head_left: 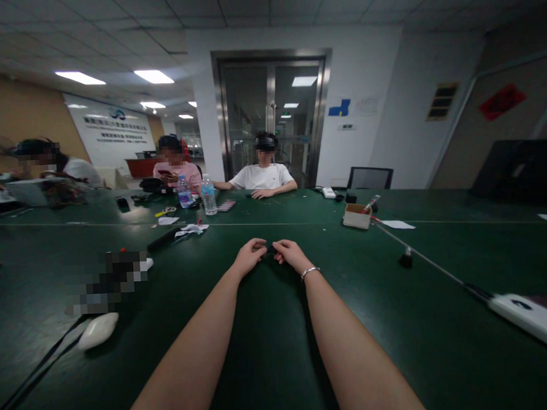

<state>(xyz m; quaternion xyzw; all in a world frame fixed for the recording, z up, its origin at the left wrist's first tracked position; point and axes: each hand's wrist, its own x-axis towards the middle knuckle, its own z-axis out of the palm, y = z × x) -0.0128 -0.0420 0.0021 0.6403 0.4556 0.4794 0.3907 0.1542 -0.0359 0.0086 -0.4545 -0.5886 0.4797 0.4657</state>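
Observation:
My left hand and my right hand rest close together over the middle of the green table. Between their fingertips is a small black object, too small and dark to name. The fingers of both hands are curled and pinch it from either side. Most of it is hidden by the fingers. A silver bracelet circles my right wrist.
Left lie a white mouse-shaped object and a strap. Beyond stand two water bottles. Right are a small cardboard box, a black brush-like piece and a white power strip with its cable. Several people sit across the table.

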